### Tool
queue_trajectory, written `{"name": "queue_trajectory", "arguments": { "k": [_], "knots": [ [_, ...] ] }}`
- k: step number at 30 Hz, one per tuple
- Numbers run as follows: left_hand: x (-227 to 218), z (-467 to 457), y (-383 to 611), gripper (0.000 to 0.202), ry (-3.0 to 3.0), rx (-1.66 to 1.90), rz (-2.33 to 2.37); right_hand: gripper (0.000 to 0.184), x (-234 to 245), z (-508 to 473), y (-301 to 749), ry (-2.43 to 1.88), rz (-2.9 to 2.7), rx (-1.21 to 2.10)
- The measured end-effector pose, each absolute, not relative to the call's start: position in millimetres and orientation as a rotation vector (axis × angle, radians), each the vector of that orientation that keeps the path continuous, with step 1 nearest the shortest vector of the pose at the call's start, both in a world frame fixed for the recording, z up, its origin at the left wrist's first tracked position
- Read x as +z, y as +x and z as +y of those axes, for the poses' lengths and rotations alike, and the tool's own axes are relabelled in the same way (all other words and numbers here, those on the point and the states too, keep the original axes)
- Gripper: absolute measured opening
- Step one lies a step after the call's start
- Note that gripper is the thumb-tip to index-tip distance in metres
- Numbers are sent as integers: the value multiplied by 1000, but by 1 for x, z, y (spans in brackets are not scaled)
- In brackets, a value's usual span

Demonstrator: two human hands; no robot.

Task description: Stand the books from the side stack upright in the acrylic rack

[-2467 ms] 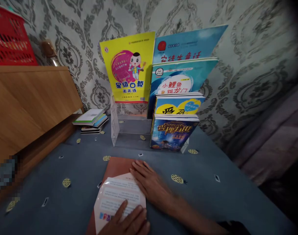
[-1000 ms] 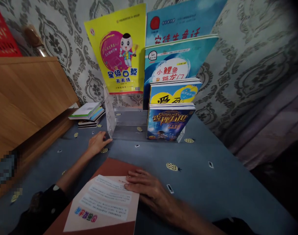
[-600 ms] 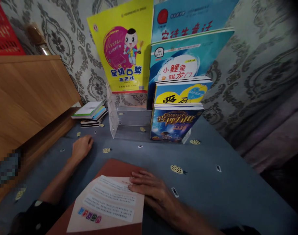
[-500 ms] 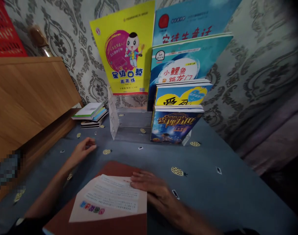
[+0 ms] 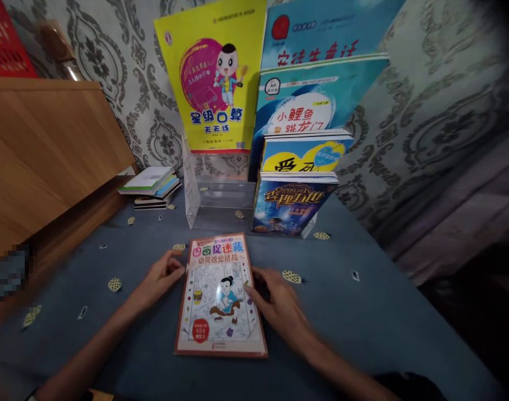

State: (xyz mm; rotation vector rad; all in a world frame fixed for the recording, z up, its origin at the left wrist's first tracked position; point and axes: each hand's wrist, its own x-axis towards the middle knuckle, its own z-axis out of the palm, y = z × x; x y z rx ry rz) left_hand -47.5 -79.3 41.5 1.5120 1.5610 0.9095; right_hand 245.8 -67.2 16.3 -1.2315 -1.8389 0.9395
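A children's picture book (image 5: 221, 295) with a reddish-brown border lies front cover up before me, its title at the far end. My right hand (image 5: 275, 298) grips its right edge, thumb on the cover and fingers curled at the side, partly hidden. Beside the left edge is my left hand (image 5: 165, 273), fingers loosely bent and apart, fingertips close to the book; whether they touch it I cannot tell. Beyond the book stands a clear tiered book rack (image 5: 221, 195). Its right side holds a dark blue book (image 5: 294, 203) at the front.
Behind it on the rack are a yellow-and-blue book (image 5: 308, 156), a teal book (image 5: 321, 92) and a taller blue one (image 5: 329, 33). A yellow workbook (image 5: 213, 78) stands at back left. Left of the rack lies a book stack (image 5: 150, 186), near a wooden panel (image 5: 49, 145).
The open book is now closed, its front cover facing up. My left hand has come in towards its left edge; my right hand has shifted from the page to the right edge.
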Motion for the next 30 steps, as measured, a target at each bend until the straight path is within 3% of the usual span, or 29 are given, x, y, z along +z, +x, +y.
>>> {"name": "queue_trajectory", "arguments": {
  "k": [3,7,15,30],
  "knots": [
    [30,-80,-54,35,1860,862,1746,32,8,-65,254,-1271,-2036,605],
    [21,-83,-46,32,2239,751,1768,34,4,-64,251,-1196,-2147,477],
    [1,-65,-41,48,2472,523,1856,34,-8,-65,244,-1048,-2168,452],
    [3,-29,-31,50,2570,525,1763,37,9,-78,236,-1048,-2265,540]
  ]
}}
